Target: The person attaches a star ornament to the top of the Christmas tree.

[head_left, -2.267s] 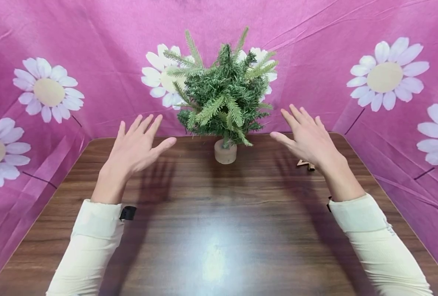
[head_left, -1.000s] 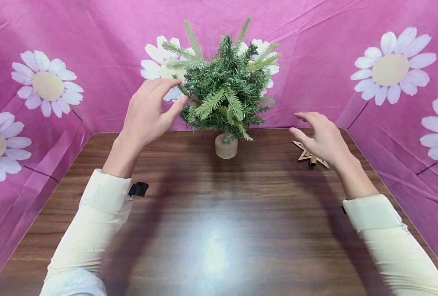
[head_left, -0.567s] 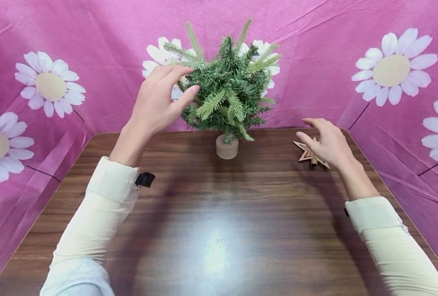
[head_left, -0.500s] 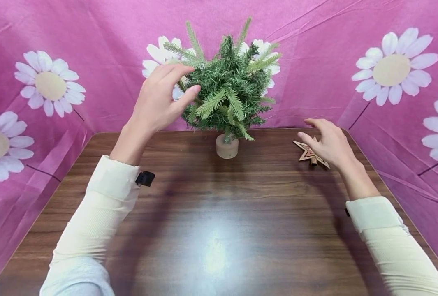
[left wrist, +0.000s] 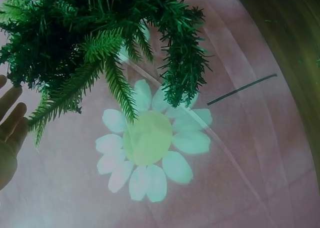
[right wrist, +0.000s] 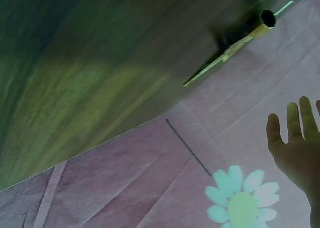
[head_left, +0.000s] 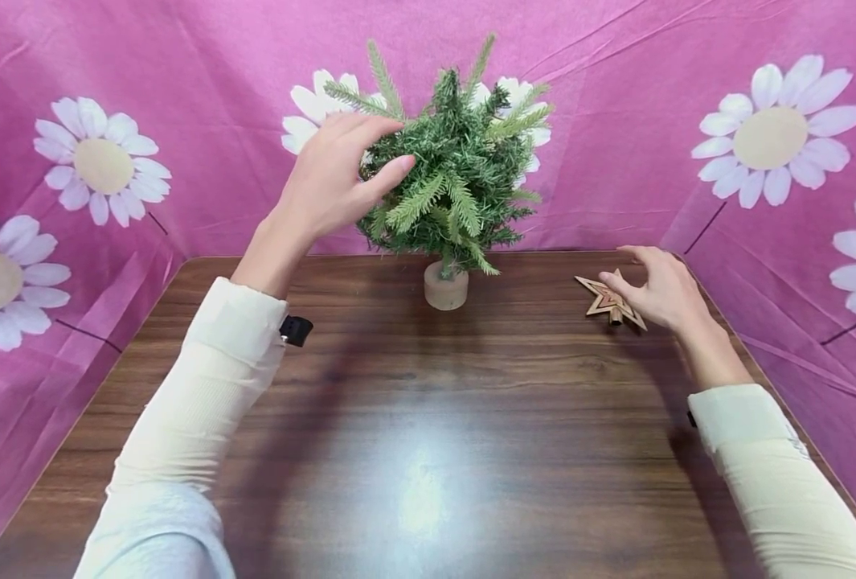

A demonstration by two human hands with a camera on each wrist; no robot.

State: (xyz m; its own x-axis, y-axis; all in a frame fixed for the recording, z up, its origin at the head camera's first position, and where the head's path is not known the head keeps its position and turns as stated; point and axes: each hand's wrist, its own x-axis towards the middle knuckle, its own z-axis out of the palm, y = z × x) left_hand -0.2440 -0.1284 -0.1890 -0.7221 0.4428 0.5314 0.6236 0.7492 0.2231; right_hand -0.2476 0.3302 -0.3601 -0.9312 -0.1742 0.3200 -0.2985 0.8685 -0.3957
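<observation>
Item, left: we list a pink cloth backdrop (head_left: 232, 88) printed with daisies (head_left: 104, 166), hung beyond the left, far and right edges of the desk (head_left: 529, 378).

Item: one cream left sleeve (head_left: 196, 386), cuff folded back, black strap (head_left: 296, 330) at the wrist.

Item: one left hand (head_left: 333, 178), released, thumb parted from the relaxed fingers; it overlaps the left side of the foliage in the head view, and we cannot tell whether any fingertip touches a branch.

Item: one miniature artificial pine tree (head_left: 464, 153), upright near the middle of the far edge, on a pale round wooden base (head_left: 445, 291). Its sprigs look springy; we would steady it lightly, low and close to the trunk, rather than by the outer tips.

Item: one layered wooden star topper (head_left: 603, 304), resting near the far right corner, its short tube (head_left: 616, 318) towards the near edge. The points look thin; in our judgement a pinch on the broad middle or the tube would be safest, leaving the tube's mouth unobstructed.

Item: one right hand (head_left: 665, 291), released, thumb and fingers spread just beside the star; the right wrist view shows them apart.

Item, right: one cream right sleeve (head_left: 767, 466), reaching over the right edge.
</observation>
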